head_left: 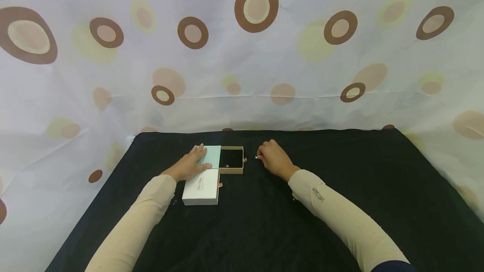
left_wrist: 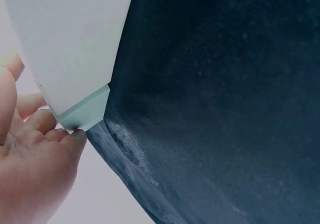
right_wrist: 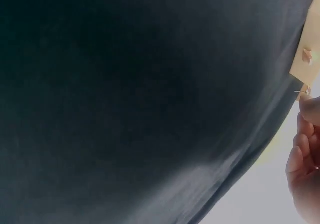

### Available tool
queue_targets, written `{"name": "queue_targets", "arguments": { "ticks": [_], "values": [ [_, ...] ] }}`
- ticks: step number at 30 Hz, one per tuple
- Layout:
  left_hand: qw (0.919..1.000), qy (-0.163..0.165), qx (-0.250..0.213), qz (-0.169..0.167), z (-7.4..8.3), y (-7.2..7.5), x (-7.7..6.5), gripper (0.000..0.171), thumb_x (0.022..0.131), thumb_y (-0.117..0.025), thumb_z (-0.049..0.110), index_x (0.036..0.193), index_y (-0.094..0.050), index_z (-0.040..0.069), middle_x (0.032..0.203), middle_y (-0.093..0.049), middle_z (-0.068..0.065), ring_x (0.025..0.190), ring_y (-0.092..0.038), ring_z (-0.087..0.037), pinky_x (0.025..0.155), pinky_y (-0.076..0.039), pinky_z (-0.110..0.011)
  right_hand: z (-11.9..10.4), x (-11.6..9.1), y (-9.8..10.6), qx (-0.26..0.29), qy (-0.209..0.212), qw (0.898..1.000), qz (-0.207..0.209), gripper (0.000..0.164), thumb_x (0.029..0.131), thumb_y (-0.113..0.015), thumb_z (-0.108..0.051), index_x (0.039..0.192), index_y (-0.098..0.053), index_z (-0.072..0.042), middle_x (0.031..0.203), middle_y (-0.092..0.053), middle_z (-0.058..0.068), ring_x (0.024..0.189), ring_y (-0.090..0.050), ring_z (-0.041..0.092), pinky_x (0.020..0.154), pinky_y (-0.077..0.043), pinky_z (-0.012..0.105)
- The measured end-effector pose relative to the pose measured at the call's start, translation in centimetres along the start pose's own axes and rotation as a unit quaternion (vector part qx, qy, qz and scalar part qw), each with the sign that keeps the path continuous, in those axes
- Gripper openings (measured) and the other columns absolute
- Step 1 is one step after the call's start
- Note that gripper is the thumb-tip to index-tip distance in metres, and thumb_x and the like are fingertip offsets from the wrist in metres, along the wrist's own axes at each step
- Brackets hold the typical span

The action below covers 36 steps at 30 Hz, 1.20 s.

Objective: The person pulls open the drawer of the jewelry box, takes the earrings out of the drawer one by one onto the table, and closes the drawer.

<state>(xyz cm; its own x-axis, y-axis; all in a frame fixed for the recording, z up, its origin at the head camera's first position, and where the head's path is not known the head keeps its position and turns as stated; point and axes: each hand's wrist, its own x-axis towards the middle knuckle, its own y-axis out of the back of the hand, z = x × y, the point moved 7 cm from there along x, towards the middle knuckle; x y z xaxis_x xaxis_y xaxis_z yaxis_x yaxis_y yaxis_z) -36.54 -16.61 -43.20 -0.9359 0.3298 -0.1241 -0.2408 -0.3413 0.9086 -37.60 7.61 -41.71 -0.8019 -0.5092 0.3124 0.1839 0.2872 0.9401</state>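
My left hand [head_left: 192, 163] holds a pale blue box sleeve [head_left: 213, 154], its fingers on the far side and thumb on the near side. In the left wrist view the fingers curl at the box's pale green corner [left_wrist: 87, 111]. A drawer [head_left: 231, 171] with tan walls and a black lining stands out of the sleeve to the right. One small silvery star-shaped earring [head_left: 227, 166] lies on that lining. Right of the drawer, my right hand [head_left: 277, 158] pinches a similar tiny earring [head_left: 256, 157] between thumb and fingertips; its thin pin shows in the right wrist view.
A white box [head_left: 200, 192] with printed lettering and a pink ribbon tab [head_left: 220, 185] sits just in front of the blue one. Small shiny bits [head_left: 174, 202] lie by the left sleeve. Black cloth [head_left: 257, 230] covers the table; a patterned curtain [head_left: 227, 62] hangs behind.
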Motion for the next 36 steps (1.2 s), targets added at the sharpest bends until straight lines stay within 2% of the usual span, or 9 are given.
{"name": "queue_targets", "arguments": {
  "ticks": [7,17,25,36],
  "values": [
    [1.0000,0.002,-0.001,-0.001,-0.2,-0.1,0.1,0.074,0.097,-0.053,0.043,0.152,-0.023,0.005,0.160,-0.008,-0.017,0.146,-0.004,-0.038,0.112,-0.016,-0.060,-0.4,0.0,-1.0,-0.012,0.016,1.000,-0.023,0.006,0.092,-0.066,-0.013,0.088,-0.068,-0.009,0.087,-0.063,0.004,0.079,-0.050,0.020,0.077,-0.046,0.033],
    [1.0000,-0.003,0.001,0.000,0.0,0.0,0.0,0.074,0.097,-0.053,0.043,0.151,-0.024,0.003,0.159,-0.009,-0.018,0.146,-0.005,-0.039,0.112,-0.016,-0.061,-0.9,0.0,-1.5,-0.025,0.034,0.998,-0.046,0.005,0.091,-0.066,-0.012,0.089,-0.069,-0.009,0.087,-0.063,0.003,0.078,-0.050,0.019,0.076,-0.046,0.033],
    [1.0000,-0.008,0.002,0.003,0.1,0.0,-0.1,0.073,0.097,-0.053,0.042,0.151,-0.024,0.002,0.159,-0.009,-0.019,0.146,-0.005,-0.040,0.112,-0.016,-0.062,-0.7,0.1,-2.0,-0.028,0.030,0.997,-0.067,0.005,0.092,-0.066,-0.014,0.090,-0.070,-0.010,0.088,-0.063,0.003,0.080,-0.052,0.019,0.077,-0.047,0.034],
    [1.0000,-0.002,0.000,0.001,0.1,-0.1,-0.1,0.073,0.097,-0.052,0.042,0.151,-0.024,0.002,0.159,-0.009,-0.018,0.146,-0.004,-0.040,0.112,-0.016,-0.061,-0.2,-0.2,-2.0,-0.010,0.020,0.998,-0.066,0.005,0.091,-0.066,-0.014,0.088,-0.069,-0.011,0.086,-0.062,0.002,0.077,-0.050,0.017,0.074,-0.046,0.033]
  ]
}}
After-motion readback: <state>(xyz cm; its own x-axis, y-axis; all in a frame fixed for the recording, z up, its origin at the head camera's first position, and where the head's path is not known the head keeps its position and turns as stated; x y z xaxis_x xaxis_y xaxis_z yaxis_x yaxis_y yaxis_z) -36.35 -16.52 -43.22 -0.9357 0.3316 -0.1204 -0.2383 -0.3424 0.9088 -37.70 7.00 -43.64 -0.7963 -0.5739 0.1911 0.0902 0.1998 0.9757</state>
